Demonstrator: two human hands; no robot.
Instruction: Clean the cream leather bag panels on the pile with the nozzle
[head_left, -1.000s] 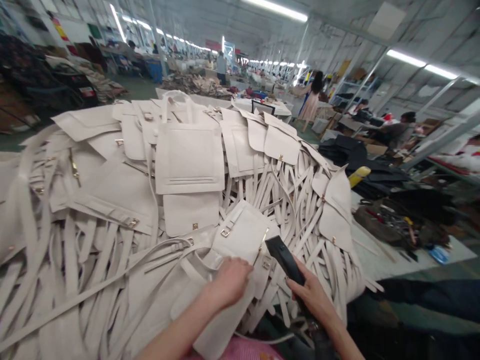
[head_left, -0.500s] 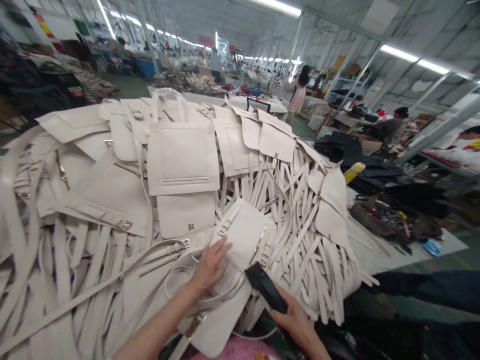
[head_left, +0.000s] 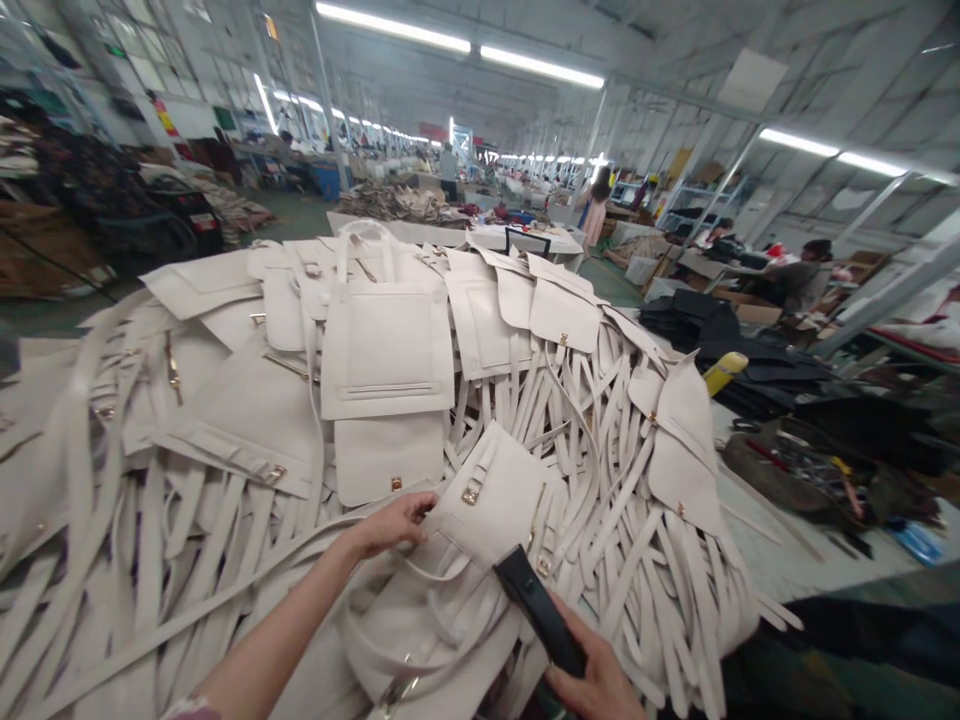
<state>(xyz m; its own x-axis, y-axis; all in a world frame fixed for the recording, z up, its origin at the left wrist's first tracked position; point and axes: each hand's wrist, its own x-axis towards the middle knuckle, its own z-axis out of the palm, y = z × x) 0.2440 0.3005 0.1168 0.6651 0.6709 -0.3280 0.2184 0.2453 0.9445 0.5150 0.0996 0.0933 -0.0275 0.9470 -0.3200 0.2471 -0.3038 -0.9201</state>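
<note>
My right hand (head_left: 596, 670) is wrapped round the handle of a black handheld tool (head_left: 536, 605). The tool's flat, wide front end lies close to the lower edge of a cream leather bag piece (head_left: 491, 490) that carries a buckled strap and a gold zip. At the left corner of that piece, my left hand (head_left: 397, 525) has its fingers closed on the edge; the thumb is partly hidden. Below, looped cream handles (head_left: 375, 640) and another bag part with gold hardware lie in front of me.
A large heap of cream bag parts (head_left: 386, 345) with many hanging straps (head_left: 600, 470) spreads over the table. To the right are a yellow-handled item (head_left: 724, 372), stacked black sheets (head_left: 720, 325) and a tray of small tools (head_left: 802, 465). Several people work farther back.
My left hand has gone from lying spread on the bag piece to closing at its left corner. My right hand still holds the black tool. The view has tilted up slightly.
</note>
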